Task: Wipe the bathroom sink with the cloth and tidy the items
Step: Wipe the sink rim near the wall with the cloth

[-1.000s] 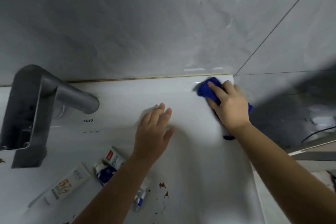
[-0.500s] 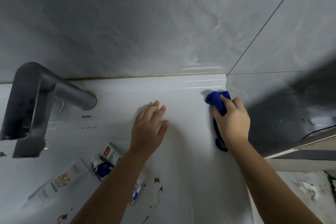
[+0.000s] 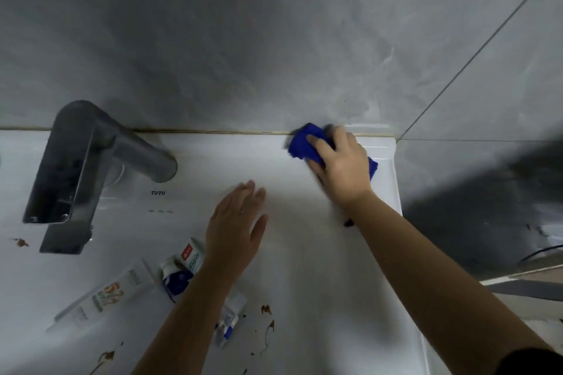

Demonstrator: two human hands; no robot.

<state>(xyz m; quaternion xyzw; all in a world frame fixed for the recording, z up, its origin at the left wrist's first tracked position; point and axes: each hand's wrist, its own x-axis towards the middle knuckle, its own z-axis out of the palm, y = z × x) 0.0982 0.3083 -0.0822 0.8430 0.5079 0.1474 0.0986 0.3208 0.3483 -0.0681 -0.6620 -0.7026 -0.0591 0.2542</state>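
My right hand [image 3: 342, 166] presses a blue cloth [image 3: 301, 143] flat on the white sink [image 3: 213, 158], at the back right corner by the wall seam. My left hand [image 3: 236, 228] rests palm down on the sink's deck to the left, fingers spread, holding nothing. A white tube with orange print [image 3: 103, 298] lies at the lower left. A crumpled blue and white tube [image 3: 179, 268] lies beside it, partly under my left forearm. Another small tube [image 3: 228, 321] peeks out below that forearm.
A grey metal faucet [image 3: 88, 173] juts out over the sink at the left. Brown stains [image 3: 266, 323] dot the lower part of the sink, and one more [image 3: 21, 242] sits at the far left. Grey tiled wall [image 3: 274, 39] rises behind; the sink's right edge [image 3: 396, 179] drops off.
My right hand has slid the blue cloth up and left, from the sink's right edge back to the wall seam. My left hand has stayed in about the same place.
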